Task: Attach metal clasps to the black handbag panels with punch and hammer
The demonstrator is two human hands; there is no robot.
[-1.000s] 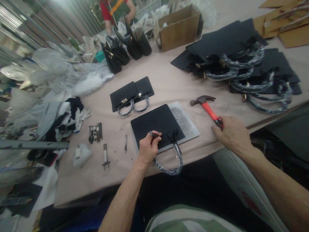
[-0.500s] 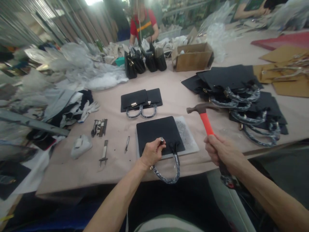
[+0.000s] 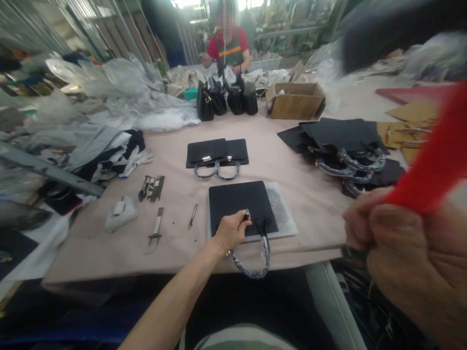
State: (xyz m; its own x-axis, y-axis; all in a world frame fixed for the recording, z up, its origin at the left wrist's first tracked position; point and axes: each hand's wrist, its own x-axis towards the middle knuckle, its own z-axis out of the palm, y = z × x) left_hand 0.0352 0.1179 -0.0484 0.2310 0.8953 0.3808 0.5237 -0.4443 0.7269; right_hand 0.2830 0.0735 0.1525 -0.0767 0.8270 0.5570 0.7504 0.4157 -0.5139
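Observation:
My left hand point(image 3: 231, 229) is closed around a short metal punch point(image 3: 247, 213), only its top showing above the fingers. The punch stands over a black bag panel point(image 3: 237, 199), its lower end hidden by my hand. That panel lies on a pale slab point(image 3: 288, 214), and its plastic-wrapped handle point(image 3: 251, 273) hangs toward me over the table's edge. Close to the camera at the right, my right hand point(image 3: 404, 253) grips a hammer by its red handle point(image 3: 434, 155). The dark hammer head point(image 3: 386, 36) is raised high and blurred.
Two black panels with handles point(image 3: 217, 153) lie beyond the slab; more are stacked at right point(image 3: 339, 136). Left of my hand are a pen-like tool point(image 3: 192, 216), a caliper point(image 3: 156, 231) and small metal tools point(image 3: 151, 188). A cardboard box point(image 3: 297, 101) and a co-worker point(image 3: 229, 48) are at the back.
My right hand has lifted the hammer up and toward the camera. My left hand with the punch has stayed in place on the panel. The co-worker's arm has risen.

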